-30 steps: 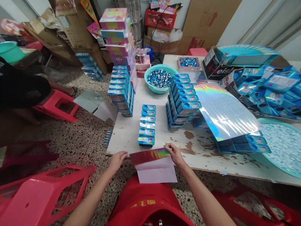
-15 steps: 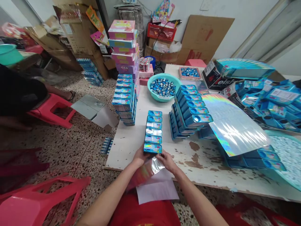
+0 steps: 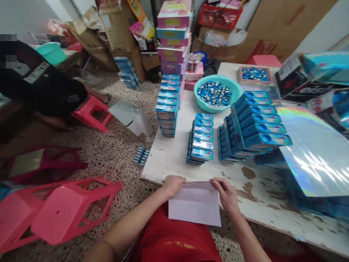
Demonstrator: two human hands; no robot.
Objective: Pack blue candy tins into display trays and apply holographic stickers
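A creased white sheet [image 3: 195, 203] hangs over my lap at the table's front edge. My left hand [image 3: 174, 185] is closed on its upper left corner. The fingers of my right hand [image 3: 222, 187] pinch its upper right corner. Just beyond the sheet, a stack of blue boxes [image 3: 203, 137] stands on the white table [image 3: 169, 156], touched by neither hand. To its right is a larger stack of blue boxes [image 3: 261, 123], and to its left a tall stack of blue boxes [image 3: 167, 103].
A turquoise basin [image 3: 215, 107] of small shiny caps sits behind the boxes. Shiny sheets [image 3: 313, 153] lie at right. Pink stools [image 3: 62, 211] and an open carton [image 3: 131, 116] stand on the floor at left. A seated person [image 3: 43, 80] in black is beyond.
Both hands have let go of the front blue box stack and now hold the white sheet. The reddish shiny film over the lap is gone from sight. The view has swung left.
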